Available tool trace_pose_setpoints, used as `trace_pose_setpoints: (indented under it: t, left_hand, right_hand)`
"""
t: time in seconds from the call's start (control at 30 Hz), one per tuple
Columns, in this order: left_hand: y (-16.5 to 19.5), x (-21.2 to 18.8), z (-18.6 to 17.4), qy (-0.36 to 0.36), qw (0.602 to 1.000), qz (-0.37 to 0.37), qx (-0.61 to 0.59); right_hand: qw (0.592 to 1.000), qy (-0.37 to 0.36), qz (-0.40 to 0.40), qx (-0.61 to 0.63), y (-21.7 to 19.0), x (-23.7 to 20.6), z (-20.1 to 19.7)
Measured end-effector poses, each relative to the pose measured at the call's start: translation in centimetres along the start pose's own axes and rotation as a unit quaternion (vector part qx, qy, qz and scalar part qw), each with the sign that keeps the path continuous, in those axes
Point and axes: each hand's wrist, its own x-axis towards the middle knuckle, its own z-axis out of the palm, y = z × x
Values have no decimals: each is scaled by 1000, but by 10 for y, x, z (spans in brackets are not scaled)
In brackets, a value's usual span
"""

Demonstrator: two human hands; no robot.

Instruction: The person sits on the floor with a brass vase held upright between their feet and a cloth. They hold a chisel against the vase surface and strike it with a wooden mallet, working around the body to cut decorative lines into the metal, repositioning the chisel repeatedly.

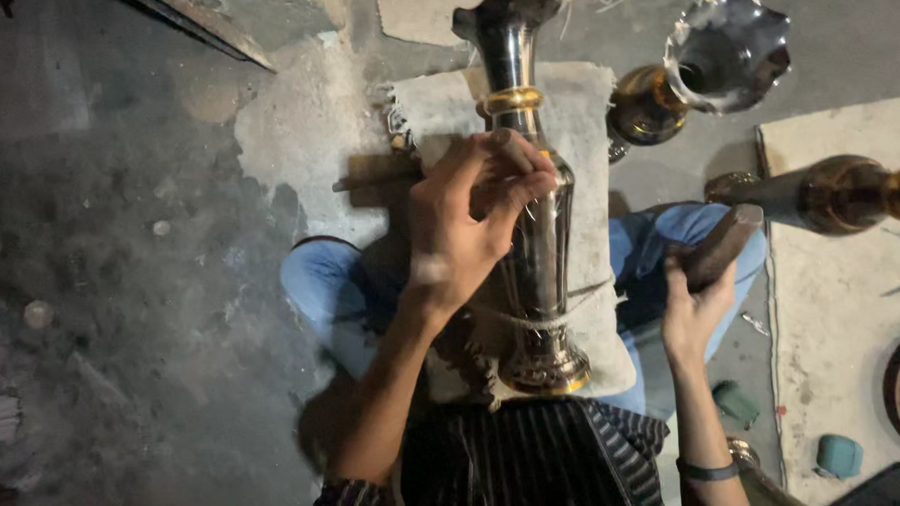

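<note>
Two hands work: left hand pinches against the tall metal vase lying on the lap cushion; right hand grips a wooden mallet. A skewed blow could dent the vase.

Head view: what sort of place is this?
Likely a floor-level metalware workshop: a tall metal vase lies on a cloth pad across the lap, more vases alongside, bare concrete floor.

The rough grey concrete floor is stained and patchy. Dim light falls unevenly, leaving the left side dark.
</note>
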Motion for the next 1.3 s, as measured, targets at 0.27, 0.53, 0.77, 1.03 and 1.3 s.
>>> trace_pose_setpoints:
  t: [0.27, 0.53, 0.77, 1.03, 1.3]
  left_hand:
    - [-24, 18, -2, -100, 990, 99, 25]
    - [-37, 75, 11, -371, 899, 177, 149]
    - [-28, 87, 11, -421, 883, 195, 76]
    - [-26, 90, 18, -443, 861, 210, 132]
    - [-24, 89, 16, -430, 863, 216, 151]
  right_hand:
    - [993, -115, -17, 19, -33, 51, 15]
    - [988, -108, 10, 110, -70, 57, 13]
    - [951, -128, -196, -201, -107, 60, -15]
    - [983, -3, -159, -94, -58, 57, -56]
    - [978, 15, -190, -80, -91, 56, -27]
